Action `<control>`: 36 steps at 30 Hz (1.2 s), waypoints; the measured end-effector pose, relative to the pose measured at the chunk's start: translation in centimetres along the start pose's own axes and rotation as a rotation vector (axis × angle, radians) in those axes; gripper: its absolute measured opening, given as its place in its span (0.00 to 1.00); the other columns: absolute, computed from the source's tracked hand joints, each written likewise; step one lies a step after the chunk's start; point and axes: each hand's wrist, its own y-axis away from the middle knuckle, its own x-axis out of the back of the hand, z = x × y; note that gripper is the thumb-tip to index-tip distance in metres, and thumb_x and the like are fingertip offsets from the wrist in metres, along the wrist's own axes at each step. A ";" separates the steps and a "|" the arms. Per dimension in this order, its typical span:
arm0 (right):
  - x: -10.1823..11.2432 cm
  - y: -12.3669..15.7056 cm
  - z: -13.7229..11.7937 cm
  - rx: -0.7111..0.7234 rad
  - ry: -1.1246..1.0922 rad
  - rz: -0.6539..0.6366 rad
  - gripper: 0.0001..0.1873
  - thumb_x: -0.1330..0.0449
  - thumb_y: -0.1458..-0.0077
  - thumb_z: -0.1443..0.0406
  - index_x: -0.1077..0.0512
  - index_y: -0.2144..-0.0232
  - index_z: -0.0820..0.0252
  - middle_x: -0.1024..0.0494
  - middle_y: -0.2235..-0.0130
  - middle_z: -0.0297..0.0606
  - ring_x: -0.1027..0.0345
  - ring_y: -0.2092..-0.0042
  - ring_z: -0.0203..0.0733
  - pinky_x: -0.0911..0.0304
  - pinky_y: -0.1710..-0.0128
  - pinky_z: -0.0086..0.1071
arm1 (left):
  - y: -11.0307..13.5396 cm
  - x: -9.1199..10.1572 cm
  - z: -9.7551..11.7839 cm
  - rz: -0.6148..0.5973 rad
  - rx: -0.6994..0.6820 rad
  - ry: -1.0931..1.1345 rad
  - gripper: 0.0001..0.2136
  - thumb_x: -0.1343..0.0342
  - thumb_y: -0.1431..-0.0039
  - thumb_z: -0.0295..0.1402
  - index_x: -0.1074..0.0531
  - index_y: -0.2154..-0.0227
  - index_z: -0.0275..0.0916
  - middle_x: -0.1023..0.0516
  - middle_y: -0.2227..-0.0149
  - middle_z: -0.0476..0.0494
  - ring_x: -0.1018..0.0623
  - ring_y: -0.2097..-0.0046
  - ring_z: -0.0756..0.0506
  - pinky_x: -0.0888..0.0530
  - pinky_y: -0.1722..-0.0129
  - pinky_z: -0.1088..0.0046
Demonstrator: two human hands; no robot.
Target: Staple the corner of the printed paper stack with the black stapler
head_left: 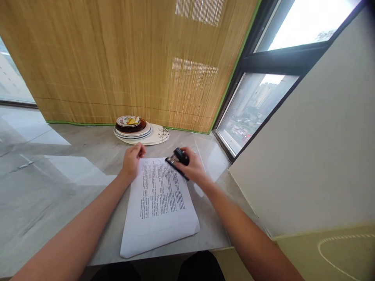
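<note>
1. The scene is viewed from the head, above and behind the nearby left hand (133,159) and right hand (192,167).
2. The view is directed forward and down, toward the blind (117,58) beyond them.

On the counter (38,203), plates (133,134) lie behind the paper (161,203) (slightly left), the stapler (181,156) at its far right corner.

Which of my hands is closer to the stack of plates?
Left. Your left hand is just in front of the plates; your right hand, holding the stapler, is farther off to their right.
</note>
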 end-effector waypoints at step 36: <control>-18.8 -5.6 -3.0 0.327 0.559 -0.481 0.21 0.48 0.23 0.59 0.32 0.34 0.54 0.45 0.22 0.43 0.57 0.20 0.54 0.59 0.24 0.67 | -0.2 6.8 4.0 0.044 0.180 1.013 0.26 0.49 0.36 0.33 0.62 0.81 0.40 0.68 0.80 0.55 0.63 0.78 0.50 0.53 0.81 0.69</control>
